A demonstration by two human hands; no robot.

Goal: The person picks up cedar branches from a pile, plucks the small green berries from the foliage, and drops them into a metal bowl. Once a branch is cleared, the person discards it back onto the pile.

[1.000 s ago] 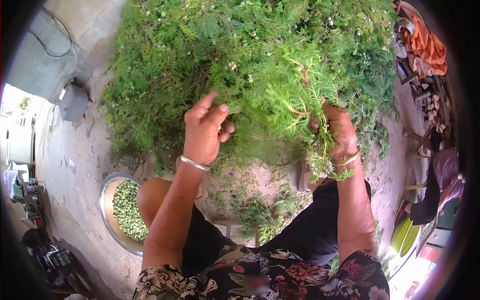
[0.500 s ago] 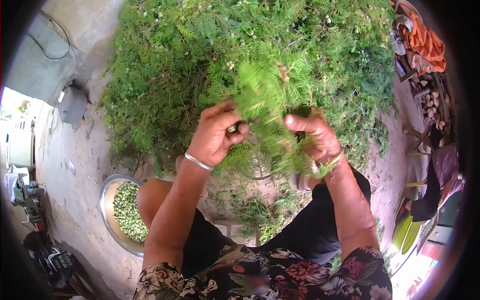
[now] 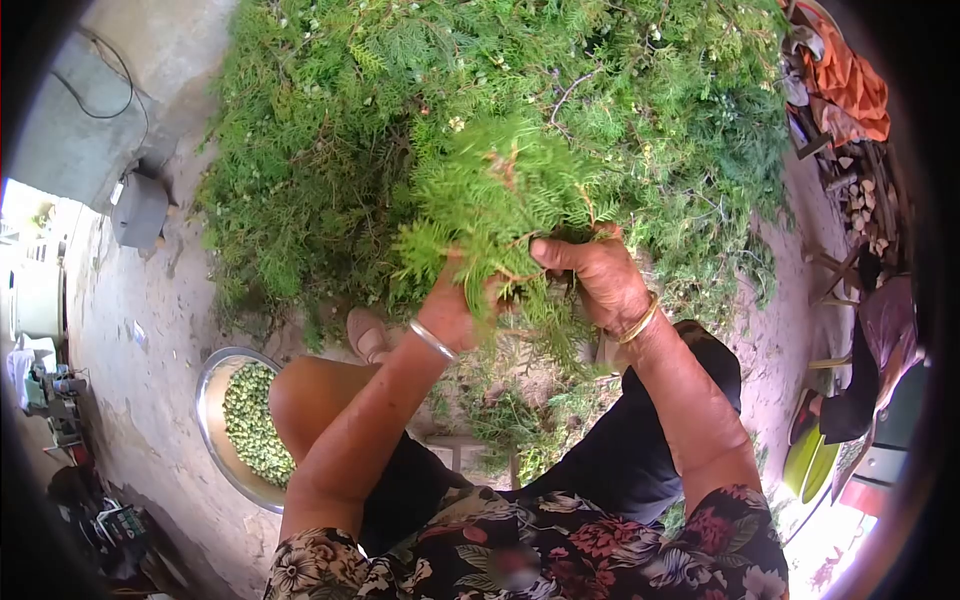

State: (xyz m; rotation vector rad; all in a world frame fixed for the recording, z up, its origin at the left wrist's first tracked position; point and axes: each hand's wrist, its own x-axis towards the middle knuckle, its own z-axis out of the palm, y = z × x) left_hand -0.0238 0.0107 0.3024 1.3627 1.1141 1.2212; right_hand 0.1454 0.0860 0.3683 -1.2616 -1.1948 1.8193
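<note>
A leafy conifer branch (image 3: 500,200) with flat, feathery green foliage is gripped in my right hand (image 3: 605,280), thumb pressed against its stem. My left hand (image 3: 455,305) reaches in from below on the left side of the branch. Foliage covers its fingers and motion smears them, so whether they hold anything is hidden. Beyond both hands spreads a big heap of cut conifer branches (image 3: 330,170), dotted with small pale cones. Beside my left knee stands a wide metal basin (image 3: 208,400) with many small green cones (image 3: 255,425) inside.
Loose sprigs (image 3: 510,415) litter the ground between my feet. At the right are stacked firewood (image 3: 868,210), an orange cloth (image 3: 850,90) and another person's leg (image 3: 855,400) with a green slipper (image 3: 815,465). A grey box-shaped object (image 3: 140,212) stands at the left.
My left hand has moved right and up to the branch, where its fingers became hidden. The right hand has shifted slightly left, and the branch has swung left.
</note>
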